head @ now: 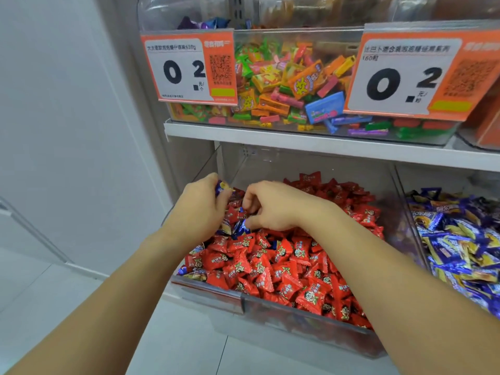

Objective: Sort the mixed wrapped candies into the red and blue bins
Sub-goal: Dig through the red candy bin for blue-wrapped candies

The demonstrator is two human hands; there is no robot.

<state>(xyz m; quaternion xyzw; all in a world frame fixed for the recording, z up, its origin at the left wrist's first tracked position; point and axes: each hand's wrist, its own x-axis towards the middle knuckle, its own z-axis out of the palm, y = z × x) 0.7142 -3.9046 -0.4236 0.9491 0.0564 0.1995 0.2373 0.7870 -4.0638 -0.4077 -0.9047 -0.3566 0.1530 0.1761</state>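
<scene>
A clear bin (211,293) on the lower shelf is heaped with red wrapped candies (292,266), with a few blue ones mixed in at its left side. My left hand (197,209) is over the bin's back left and grips blue wrapped candies (223,186) in its curled fingers. My right hand (273,207) is just beside it, pinching a blue candy (242,226) out of the red pile. To the right stands the neighbouring bin of blue and yellow wrapped candies (460,244).
A white shelf (297,139) above carries a clear bin of colourful gum packs (292,82) with two orange price tags (189,69). A clear divider wall (405,212) separates the two lower bins. A grey wall and tiled floor lie to the left.
</scene>
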